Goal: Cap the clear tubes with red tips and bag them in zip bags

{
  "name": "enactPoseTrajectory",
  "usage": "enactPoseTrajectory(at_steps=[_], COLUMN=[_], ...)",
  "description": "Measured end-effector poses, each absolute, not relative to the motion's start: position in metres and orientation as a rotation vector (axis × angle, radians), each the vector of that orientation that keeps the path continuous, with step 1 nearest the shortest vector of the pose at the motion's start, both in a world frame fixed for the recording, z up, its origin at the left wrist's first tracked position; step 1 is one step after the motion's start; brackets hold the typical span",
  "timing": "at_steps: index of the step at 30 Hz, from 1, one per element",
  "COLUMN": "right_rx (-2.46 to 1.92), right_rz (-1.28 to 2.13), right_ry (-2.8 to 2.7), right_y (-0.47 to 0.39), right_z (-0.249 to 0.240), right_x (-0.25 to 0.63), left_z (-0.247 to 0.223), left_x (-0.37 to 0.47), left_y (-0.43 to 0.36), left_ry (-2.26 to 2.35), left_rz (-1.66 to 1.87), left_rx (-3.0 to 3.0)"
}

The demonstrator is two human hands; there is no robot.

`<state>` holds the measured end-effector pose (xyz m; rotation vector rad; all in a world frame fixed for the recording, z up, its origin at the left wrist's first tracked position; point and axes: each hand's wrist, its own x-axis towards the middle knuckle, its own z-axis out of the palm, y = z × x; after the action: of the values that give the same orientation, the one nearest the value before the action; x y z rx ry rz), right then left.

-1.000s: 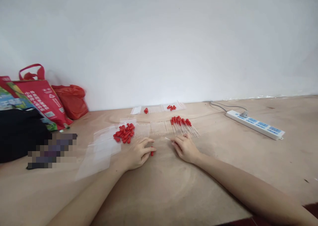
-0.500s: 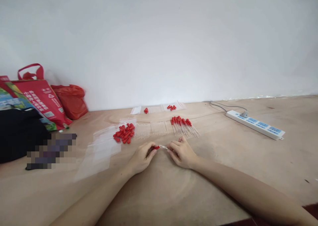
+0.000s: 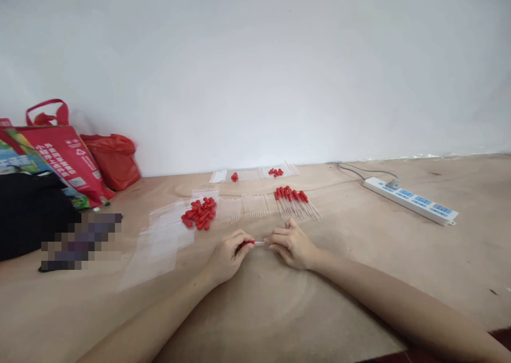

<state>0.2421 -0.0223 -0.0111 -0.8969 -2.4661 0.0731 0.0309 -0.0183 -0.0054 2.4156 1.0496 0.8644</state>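
Pinched in my left hand is a red rubber dropper bulb, mostly covered by the fingers. My right hand is closed on a thin clear dropper tube, whose left end meets the bulb's mouth; how deep it sits inside I cannot tell. Beyond my left hand lies a pile of loose red bulbs on clear plastic bags. Clear tubes lie in rows in the middle. Past my right hand, several droppers with red bulbs on their tubes lie side by side.
Flat clear bags spread left of my hands. Small red bulbs lie on bags by the wall. A white power strip with a plugged-in cable is at right. Red bags and a black cloth item occupy the left.
My hands have drawn slightly closer together, and less of the tube shows between them. The bulb and tube now line up more level than before.
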Motion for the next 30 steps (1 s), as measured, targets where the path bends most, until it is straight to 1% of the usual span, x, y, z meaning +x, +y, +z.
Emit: enactPoseTrajectory(at_steps=[10, 21, 23, 27, 30], right_rx=[-0.918, -0.958, -0.979, -1.131, -1.419], right_rz=[-0.020, 0.181, 0.176, 0.039, 0.090], right_ry=[-2.469, -2.478, -2.504, -2.541, -2.351], right_y=[-0.027, -0.029, -0.029, -0.020, 0.000], right_z=[-0.010, -0.011, -0.008, 0.005, 0.015], right_x=[0.237, 0.231, 0.232, 0.236, 0.242], left_z=[-0.008, -0.003, -0.002, 0.000, -0.001], left_x=[0.033, 0.035, 0.033, 0.026, 0.020], left_y=[-0.023, -0.025, -0.022, -0.015, -0.010], left_ry=[0.963, 0.849, 0.837, 0.962, 1.171], left_rz=[0.815, 0.743, 0.730, 0.756, 0.775], left_rx=[2.614, 2.696, 2.701, 2.690, 2.600])
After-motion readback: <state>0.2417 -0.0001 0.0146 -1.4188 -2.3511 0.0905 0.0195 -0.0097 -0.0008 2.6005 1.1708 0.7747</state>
